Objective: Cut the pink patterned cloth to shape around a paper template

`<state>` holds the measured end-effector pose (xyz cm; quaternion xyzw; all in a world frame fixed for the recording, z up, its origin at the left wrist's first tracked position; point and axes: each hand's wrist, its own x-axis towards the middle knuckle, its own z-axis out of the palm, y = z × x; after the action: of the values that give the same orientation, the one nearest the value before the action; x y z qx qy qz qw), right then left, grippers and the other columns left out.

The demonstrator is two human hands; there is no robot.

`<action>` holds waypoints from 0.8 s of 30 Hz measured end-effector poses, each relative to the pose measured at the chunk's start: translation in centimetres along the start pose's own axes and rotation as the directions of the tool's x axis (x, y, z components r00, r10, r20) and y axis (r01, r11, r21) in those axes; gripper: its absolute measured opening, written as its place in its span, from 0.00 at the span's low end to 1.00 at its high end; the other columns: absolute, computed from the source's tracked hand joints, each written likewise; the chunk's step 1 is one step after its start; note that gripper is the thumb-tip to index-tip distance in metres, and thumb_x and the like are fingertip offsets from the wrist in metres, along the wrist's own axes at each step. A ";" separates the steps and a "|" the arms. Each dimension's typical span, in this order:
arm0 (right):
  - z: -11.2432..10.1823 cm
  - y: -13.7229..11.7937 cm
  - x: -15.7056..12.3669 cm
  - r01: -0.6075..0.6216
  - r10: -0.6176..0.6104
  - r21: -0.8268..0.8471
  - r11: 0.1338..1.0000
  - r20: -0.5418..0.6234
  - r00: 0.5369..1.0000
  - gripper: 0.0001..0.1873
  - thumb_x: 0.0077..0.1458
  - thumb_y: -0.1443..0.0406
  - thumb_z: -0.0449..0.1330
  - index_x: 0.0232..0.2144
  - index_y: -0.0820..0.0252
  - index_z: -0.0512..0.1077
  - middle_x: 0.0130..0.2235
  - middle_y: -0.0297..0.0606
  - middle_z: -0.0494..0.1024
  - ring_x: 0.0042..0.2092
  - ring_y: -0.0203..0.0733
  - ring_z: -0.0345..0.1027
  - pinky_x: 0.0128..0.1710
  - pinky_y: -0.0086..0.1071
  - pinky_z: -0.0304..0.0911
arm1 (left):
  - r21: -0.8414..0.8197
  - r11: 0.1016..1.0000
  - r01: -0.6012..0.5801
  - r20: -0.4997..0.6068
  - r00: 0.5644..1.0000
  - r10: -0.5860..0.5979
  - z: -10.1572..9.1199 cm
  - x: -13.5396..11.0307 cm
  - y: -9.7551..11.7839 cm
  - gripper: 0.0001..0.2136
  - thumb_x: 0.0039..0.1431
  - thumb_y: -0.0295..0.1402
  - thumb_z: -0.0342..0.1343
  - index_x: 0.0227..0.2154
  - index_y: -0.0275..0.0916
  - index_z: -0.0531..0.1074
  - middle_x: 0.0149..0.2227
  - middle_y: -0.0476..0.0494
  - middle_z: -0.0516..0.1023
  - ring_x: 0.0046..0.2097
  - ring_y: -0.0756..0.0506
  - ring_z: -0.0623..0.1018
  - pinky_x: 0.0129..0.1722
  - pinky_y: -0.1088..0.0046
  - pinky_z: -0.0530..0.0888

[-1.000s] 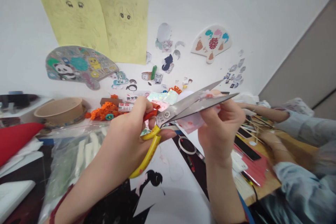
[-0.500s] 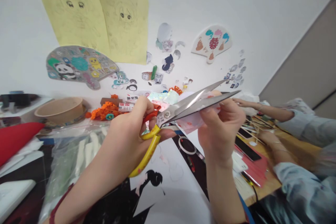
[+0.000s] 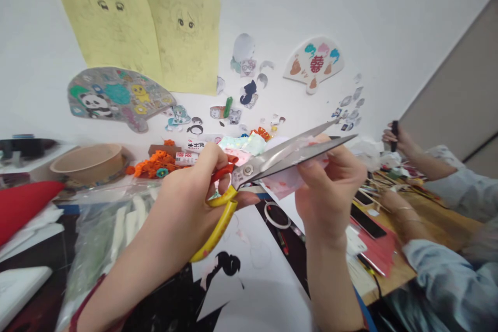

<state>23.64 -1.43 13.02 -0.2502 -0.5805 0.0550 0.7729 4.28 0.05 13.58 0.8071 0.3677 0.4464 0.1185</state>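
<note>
Pink patterned sheet (image 3: 282, 182), just R of ctr frame: prob. v. light, soft, floppy, creases/tears easily; best pinched by the edge, taut, nr the cut. R grip (image 3: 330, 182) pinching its right-hand part; L grip (image 3: 192, 187) wrapped round scissors (image 3: 248, 170) handles, blades parted w/ sheet btwn.

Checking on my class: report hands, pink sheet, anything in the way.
Left hand on scissors, blades apart. Right hand pinching pink sheet at the blades. Possibly in the way: right fingers, close by.
</note>
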 end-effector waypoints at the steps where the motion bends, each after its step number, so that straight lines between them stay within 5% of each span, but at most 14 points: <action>1: 0.0 0.0 0.0 0.003 -0.003 -0.006 1.000 -0.001 1.000 0.02 0.54 0.63 0.69 0.30 0.49 0.79 0.28 0.30 0.76 0.31 0.38 0.67 0.34 0.37 0.64 | -0.007 1.000 0.007 0.006 1.000 -0.007 0.0 0.1 0.1 0.17 0.57 0.46 0.62 0.34 0.43 0.61 0.26 0.53 0.71 0.25 0.50 0.67 0.26 0.74 0.62; 9: -0.1 -0.1 0.0 0.023 -0.023 -0.045 0.999 0.005 1.000 0.04 0.55 0.60 0.68 0.29 0.49 0.78 0.27 0.30 0.73 0.31 0.38 0.66 0.33 0.37 0.64 | -0.032 0.999 -0.013 0.024 1.000 0.014 0.1 -0.1 0.1 0.13 0.60 0.41 0.60 0.36 0.43 0.61 0.25 0.55 0.71 0.24 0.52 0.66 0.26 0.76 0.61; 16: 0.2 0.2 -0.1 0.047 -0.048 0.084 0.995 0.010 0.999 0.02 0.56 0.63 0.69 0.32 0.47 0.81 0.30 0.29 0.76 0.32 0.35 0.67 0.34 0.34 0.64 | -0.067 0.998 -0.007 0.044 0.999 0.010 0.1 -0.2 0.1 0.13 0.61 0.42 0.60 0.35 0.42 0.61 0.25 0.57 0.68 0.24 0.52 0.66 0.25 0.76 0.62; 24: 0.4 0.3 -0.2 0.088 -0.088 -0.006 0.996 -0.026 0.996 0.05 0.57 0.58 0.68 0.30 0.48 0.79 0.27 0.30 0.73 0.31 0.36 0.65 0.32 0.35 0.63 | -0.067 0.998 -0.015 0.013 1.000 0.015 0.1 -0.3 0.4 0.13 0.59 0.40 0.60 0.33 0.42 0.60 0.24 0.57 0.68 0.23 0.52 0.66 0.24 0.76 0.60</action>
<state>23.29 -1.13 12.77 -0.2268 -0.5810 0.0164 0.7815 4.49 -0.47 13.51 0.8084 0.3458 0.4540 0.1445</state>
